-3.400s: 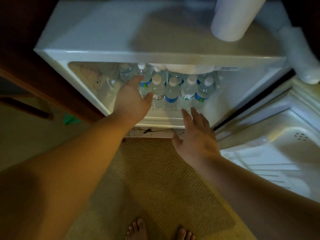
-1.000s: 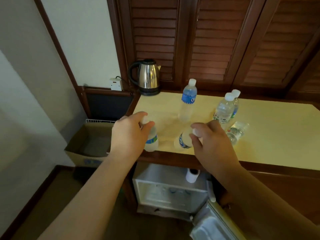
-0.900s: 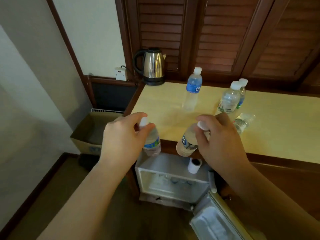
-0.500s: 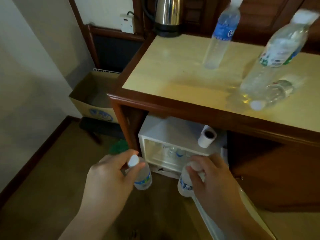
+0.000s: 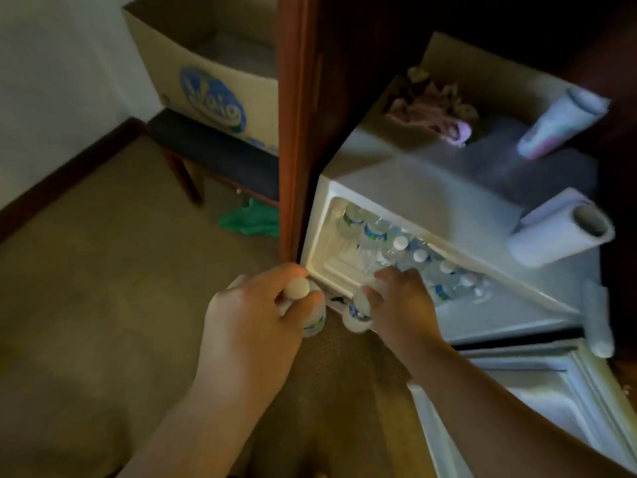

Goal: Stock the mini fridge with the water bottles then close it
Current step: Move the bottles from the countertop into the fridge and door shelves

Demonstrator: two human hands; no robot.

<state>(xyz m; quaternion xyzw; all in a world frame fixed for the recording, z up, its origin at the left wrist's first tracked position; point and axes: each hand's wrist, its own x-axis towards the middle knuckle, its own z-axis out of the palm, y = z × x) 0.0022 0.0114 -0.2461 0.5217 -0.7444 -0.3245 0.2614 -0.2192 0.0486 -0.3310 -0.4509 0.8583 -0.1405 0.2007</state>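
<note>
A small water bottle [image 5: 312, 313] is held by its neck in the left hand [image 5: 256, 326], the fingers curled around the white cap, and it hangs upright just in front of the lower left corner of the mini fridge [image 5: 431, 188]. A second bottle [image 5: 356, 313] is gripped near its top by the right hand [image 5: 401, 305], whose fingers are closed over the cap end right at the front lip of the open compartment; whether this bottle touches the lip cannot be told through the blur. Inside the compartment, a cluster of stocked bottles [image 5: 400, 246] with white caps is seen standing close together. The fridge door [image 5: 537, 401] is swung open at the lower right. On top of the fridge a paper roll [image 5: 565, 232], a crumpled cloth [image 5: 434, 108] and a tube-like item [image 5: 558, 125] are laid. A cardboard box [image 5: 206, 74] is set on a dark bench [image 5: 213, 150] to the left, beyond the wooden cabinet panel [image 5: 296, 98].
</note>
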